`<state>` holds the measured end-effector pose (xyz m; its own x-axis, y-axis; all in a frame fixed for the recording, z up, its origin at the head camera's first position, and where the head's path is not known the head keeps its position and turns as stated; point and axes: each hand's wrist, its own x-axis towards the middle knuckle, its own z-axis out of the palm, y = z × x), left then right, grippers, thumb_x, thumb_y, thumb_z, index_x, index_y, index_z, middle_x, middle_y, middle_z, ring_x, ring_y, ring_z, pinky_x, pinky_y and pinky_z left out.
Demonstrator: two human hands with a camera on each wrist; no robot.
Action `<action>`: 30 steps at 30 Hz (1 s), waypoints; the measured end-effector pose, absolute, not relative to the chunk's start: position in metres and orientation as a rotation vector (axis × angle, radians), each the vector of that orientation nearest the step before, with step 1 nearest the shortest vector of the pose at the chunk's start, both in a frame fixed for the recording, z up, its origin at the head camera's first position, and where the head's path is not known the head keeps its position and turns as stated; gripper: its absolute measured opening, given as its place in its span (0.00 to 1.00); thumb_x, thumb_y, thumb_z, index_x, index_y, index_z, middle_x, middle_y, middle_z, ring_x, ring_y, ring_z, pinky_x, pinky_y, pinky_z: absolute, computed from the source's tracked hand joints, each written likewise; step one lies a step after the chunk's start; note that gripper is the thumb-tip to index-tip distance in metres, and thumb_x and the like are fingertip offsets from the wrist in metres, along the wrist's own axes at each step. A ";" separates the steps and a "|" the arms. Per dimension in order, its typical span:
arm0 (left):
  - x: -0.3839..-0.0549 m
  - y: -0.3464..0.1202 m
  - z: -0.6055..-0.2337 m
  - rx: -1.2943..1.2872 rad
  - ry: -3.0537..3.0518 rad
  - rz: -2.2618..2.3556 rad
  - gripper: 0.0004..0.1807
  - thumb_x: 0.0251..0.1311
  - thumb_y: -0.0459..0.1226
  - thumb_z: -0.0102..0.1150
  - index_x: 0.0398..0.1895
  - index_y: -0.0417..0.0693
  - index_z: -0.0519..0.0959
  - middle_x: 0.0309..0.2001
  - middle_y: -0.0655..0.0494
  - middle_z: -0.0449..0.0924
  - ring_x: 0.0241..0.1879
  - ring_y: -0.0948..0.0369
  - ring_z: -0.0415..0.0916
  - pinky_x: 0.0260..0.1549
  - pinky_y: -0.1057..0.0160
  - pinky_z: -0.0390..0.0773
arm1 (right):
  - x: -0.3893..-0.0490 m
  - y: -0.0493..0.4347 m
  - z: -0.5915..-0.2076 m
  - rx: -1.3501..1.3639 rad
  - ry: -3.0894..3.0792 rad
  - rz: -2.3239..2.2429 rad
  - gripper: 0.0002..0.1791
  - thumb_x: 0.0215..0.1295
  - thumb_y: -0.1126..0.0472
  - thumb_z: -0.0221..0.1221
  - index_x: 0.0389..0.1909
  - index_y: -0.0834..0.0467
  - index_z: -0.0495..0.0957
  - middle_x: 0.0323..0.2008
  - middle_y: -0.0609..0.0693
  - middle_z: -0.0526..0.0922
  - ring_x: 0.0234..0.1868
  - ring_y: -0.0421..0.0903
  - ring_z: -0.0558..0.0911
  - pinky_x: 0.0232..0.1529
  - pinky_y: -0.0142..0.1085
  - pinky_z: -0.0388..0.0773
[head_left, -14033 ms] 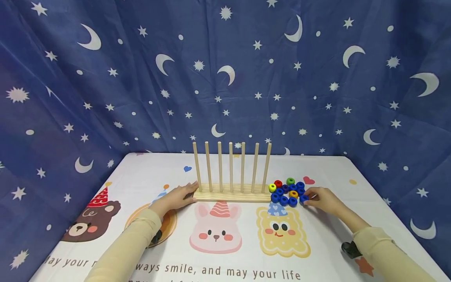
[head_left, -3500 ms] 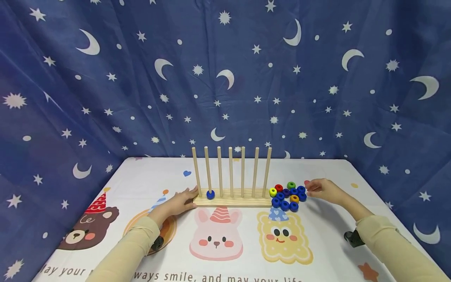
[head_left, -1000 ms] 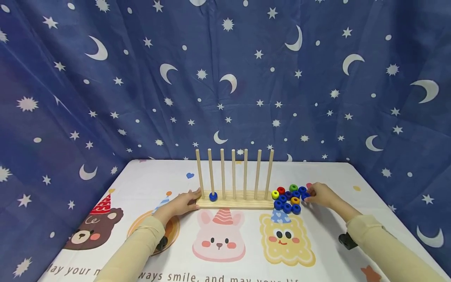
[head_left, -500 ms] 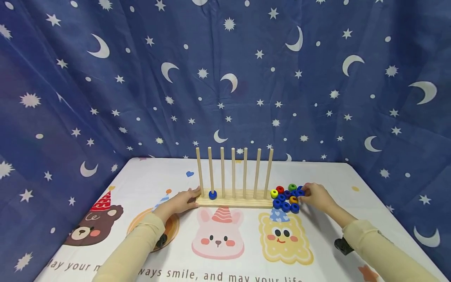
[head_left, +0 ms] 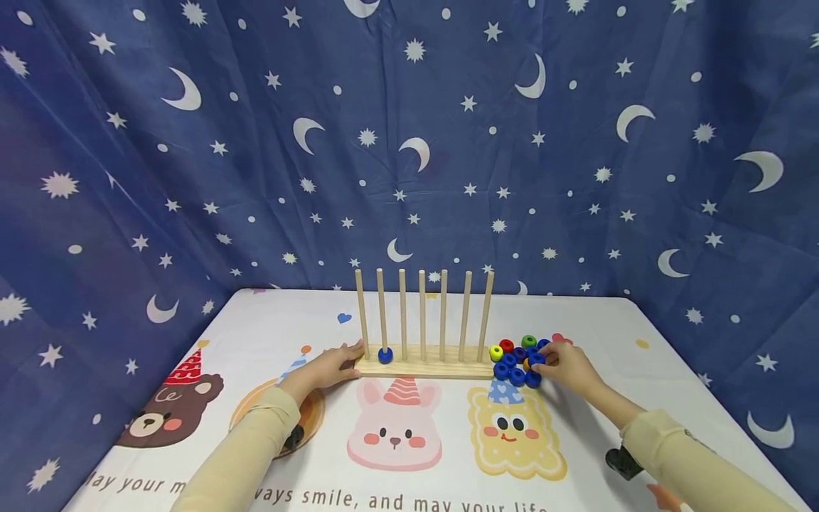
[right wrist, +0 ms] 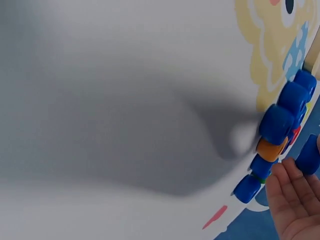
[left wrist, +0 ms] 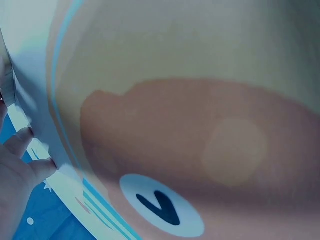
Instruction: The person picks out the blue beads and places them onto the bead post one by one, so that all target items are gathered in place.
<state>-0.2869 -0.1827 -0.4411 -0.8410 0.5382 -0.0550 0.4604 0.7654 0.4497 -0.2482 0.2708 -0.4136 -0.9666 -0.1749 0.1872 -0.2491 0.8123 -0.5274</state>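
A pale wooden peg stand [head_left: 425, 363] with a row of upright pegs stands mid-table in the head view. One blue bead [head_left: 385, 355] sits at the foot of its second peg from the left. My left hand [head_left: 329, 366] grips the stand's left end, thumb at the front corner and fingers toward the back. Beside the stand's right end, my right hand [head_left: 569, 366] pinches a blue bead [right wrist: 309, 155] above the loose ones. Mostly blue beads [head_left: 517, 377] make up that cluster, along with a yellow bead [head_left: 495, 353], a red bead [head_left: 507, 346], a green bead [head_left: 528, 342] and a partly covered orange bead [right wrist: 270, 149].
A white cloth [head_left: 288, 483] printed with cartoon animals and lettering covers the table. Behind it and at both sides hangs a blue curtain [head_left: 358, 235] with moons and stars. Small black devices [head_left: 622, 464] show under the wrists.
Since the oldest frame, one blue bead has come onto the second peg. Lately my right hand has taken another blue bead and shifted left over the cluster. The left hand keeps its place.
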 end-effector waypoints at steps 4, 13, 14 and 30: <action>-0.288 -0.183 -0.444 0.776 2.774 0.644 0.34 0.62 0.41 0.57 0.68 0.35 0.60 0.69 0.37 0.55 0.66 0.31 0.52 0.64 0.33 0.53 | -0.245 0.270 -0.415 0.362 -2.861 0.902 0.16 0.51 0.65 0.67 0.36 0.74 0.78 0.26 0.58 0.83 0.28 0.48 0.82 0.33 0.41 0.82; -0.288 -0.184 -0.447 0.787 2.779 0.659 0.34 0.62 0.41 0.56 0.68 0.36 0.60 0.70 0.38 0.55 0.67 0.31 0.51 0.63 0.31 0.51 | -0.240 0.266 -0.418 0.429 -2.804 0.995 0.15 0.54 0.66 0.65 0.40 0.72 0.79 0.30 0.58 0.85 0.31 0.49 0.84 0.34 0.37 0.83; -0.288 -0.184 -0.446 0.789 2.781 0.662 0.34 0.62 0.41 0.56 0.68 0.35 0.60 0.70 0.37 0.55 0.67 0.31 0.51 0.62 0.30 0.51 | -0.241 0.264 -0.417 0.457 -2.791 1.016 0.15 0.55 0.65 0.65 0.40 0.72 0.79 0.31 0.59 0.85 0.31 0.49 0.84 0.35 0.37 0.83; -0.292 -0.193 -0.448 0.923 2.732 0.771 0.37 0.62 0.52 0.54 0.69 0.41 0.61 0.69 0.39 0.57 0.65 0.29 0.52 0.65 0.38 0.55 | -0.246 0.240 -0.415 0.646 -2.690 1.261 0.17 0.57 0.65 0.64 0.45 0.70 0.79 0.37 0.60 0.85 0.34 0.39 0.84 0.38 0.30 0.83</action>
<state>-0.2922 -0.1932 -0.4483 -0.7978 0.6027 0.0162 0.5222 0.6774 0.5181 -0.2463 0.2400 -0.4151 -0.9048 -0.3328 0.2655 -0.4170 0.5670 -0.7104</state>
